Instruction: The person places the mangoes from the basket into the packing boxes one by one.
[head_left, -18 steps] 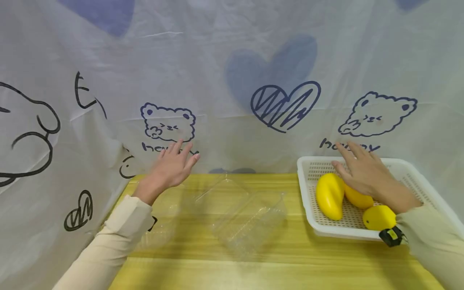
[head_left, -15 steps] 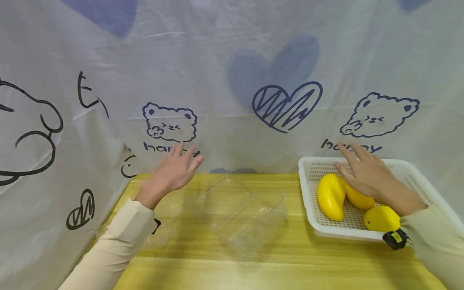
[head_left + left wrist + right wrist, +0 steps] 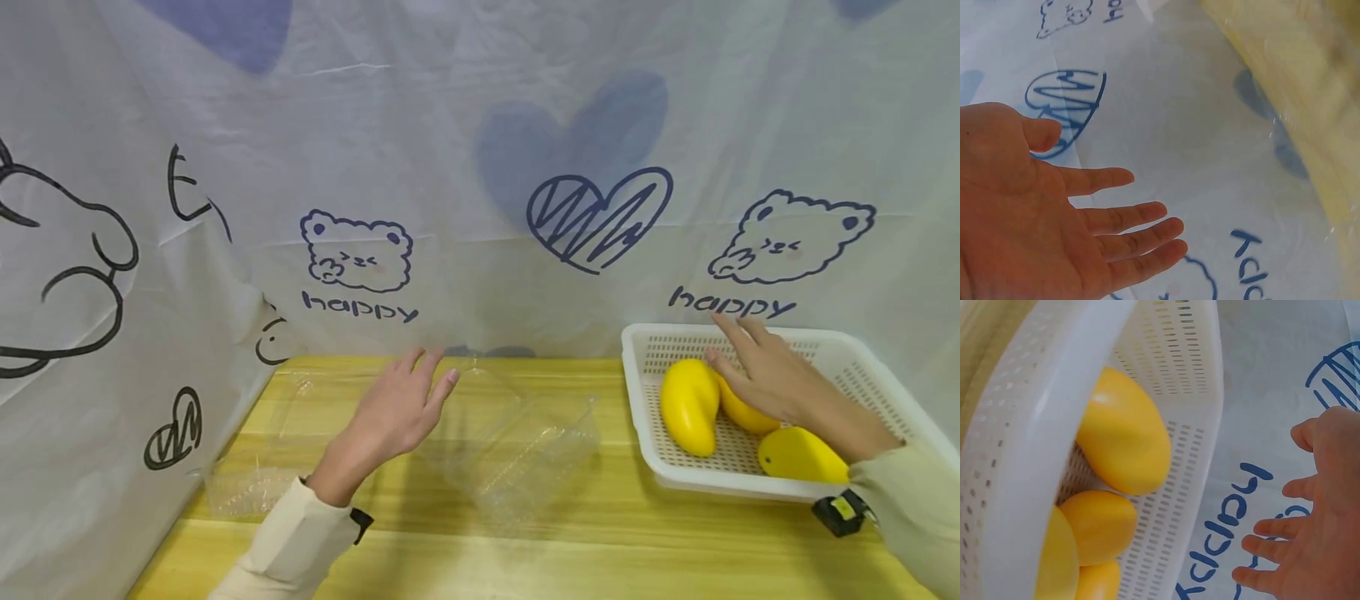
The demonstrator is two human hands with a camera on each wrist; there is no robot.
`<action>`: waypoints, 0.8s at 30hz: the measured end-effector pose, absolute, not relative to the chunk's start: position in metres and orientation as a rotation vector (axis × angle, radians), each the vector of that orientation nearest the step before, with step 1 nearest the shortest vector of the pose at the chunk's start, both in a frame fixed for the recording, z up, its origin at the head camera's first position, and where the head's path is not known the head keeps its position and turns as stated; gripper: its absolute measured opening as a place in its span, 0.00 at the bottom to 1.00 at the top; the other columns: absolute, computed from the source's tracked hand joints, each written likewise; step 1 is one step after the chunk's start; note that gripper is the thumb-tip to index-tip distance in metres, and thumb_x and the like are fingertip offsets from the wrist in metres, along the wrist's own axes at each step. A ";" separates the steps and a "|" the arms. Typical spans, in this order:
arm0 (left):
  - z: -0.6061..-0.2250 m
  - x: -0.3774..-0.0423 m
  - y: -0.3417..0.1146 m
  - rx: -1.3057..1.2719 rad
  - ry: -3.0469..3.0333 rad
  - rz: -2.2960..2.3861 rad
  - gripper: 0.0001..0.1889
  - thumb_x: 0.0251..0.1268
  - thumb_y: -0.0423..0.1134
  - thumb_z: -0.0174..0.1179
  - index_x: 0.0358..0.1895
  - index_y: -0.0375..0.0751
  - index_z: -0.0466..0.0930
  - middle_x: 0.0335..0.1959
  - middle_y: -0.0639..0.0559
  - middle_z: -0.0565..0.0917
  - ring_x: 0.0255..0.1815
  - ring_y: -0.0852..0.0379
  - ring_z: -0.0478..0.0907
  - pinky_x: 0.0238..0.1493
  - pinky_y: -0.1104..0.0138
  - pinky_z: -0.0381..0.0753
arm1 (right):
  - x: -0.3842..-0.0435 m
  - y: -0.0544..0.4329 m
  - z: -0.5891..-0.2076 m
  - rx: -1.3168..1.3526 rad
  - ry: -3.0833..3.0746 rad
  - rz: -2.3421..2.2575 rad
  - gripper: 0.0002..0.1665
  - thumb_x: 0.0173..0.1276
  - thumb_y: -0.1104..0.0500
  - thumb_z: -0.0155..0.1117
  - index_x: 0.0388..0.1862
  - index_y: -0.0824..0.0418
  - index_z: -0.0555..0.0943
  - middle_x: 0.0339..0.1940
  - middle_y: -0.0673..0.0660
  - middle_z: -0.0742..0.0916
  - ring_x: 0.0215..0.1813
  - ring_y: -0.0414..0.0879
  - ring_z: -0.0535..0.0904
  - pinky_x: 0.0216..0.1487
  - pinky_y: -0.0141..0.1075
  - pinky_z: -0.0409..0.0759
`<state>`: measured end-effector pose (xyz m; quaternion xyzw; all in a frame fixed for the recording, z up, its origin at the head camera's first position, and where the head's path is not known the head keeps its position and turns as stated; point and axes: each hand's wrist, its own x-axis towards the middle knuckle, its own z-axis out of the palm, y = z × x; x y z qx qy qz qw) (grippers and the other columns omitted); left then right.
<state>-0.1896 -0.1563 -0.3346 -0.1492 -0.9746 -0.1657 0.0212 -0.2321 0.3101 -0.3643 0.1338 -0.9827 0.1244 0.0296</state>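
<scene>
My left hand, fingers spread and holding nothing, hovers over the table's left middle. A clear plastic box stands to its right and another clear plastic box to its left. In the left wrist view the palm and straight fingers show bare. My right hand hangs with fingers extended over the white plastic basket, holding nothing. Inside lie several yellow mangoes: a curved mango at the left, one partly under the hand in this view, and a mango near the front rim.
A pale cloth printed with hearts and bears hangs behind the wood-grain table and along its left side. Each sleeve carries a small dark device at the wrist.
My left hand has moved right and toward me, from in front of the bear print to beside the middle plastic box. My right hand has shifted slightly right and down, still over the basket.
</scene>
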 end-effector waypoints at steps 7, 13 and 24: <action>-0.365 -0.175 -0.143 -0.380 -3.055 -0.652 0.32 0.84 0.55 0.38 0.73 0.31 0.67 0.69 0.30 0.70 0.68 0.33 0.70 0.64 0.42 0.72 | -0.231 0.312 -0.371 0.377 -3.067 0.442 0.45 0.83 0.41 0.41 0.83 0.67 0.44 0.75 0.85 0.55 0.71 0.84 0.55 0.64 0.77 0.56; -0.391 -0.159 -0.136 -0.277 -3.163 -0.705 0.33 0.84 0.54 0.40 0.67 0.22 0.69 0.63 0.26 0.70 0.63 0.30 0.71 0.58 0.41 0.75 | -0.231 0.309 -0.379 0.348 -3.111 0.436 0.47 0.82 0.39 0.43 0.81 0.71 0.48 0.74 0.85 0.57 0.70 0.83 0.56 0.64 0.76 0.57; -0.411 -0.146 -0.140 -0.204 -3.373 -0.681 0.39 0.82 0.61 0.38 0.34 0.24 0.82 0.47 0.25 0.83 0.42 0.37 0.83 0.55 0.45 0.78 | -0.237 0.305 -0.386 0.352 -3.138 0.417 0.49 0.81 0.37 0.44 0.80 0.75 0.51 0.73 0.86 0.57 0.69 0.85 0.57 0.64 0.77 0.57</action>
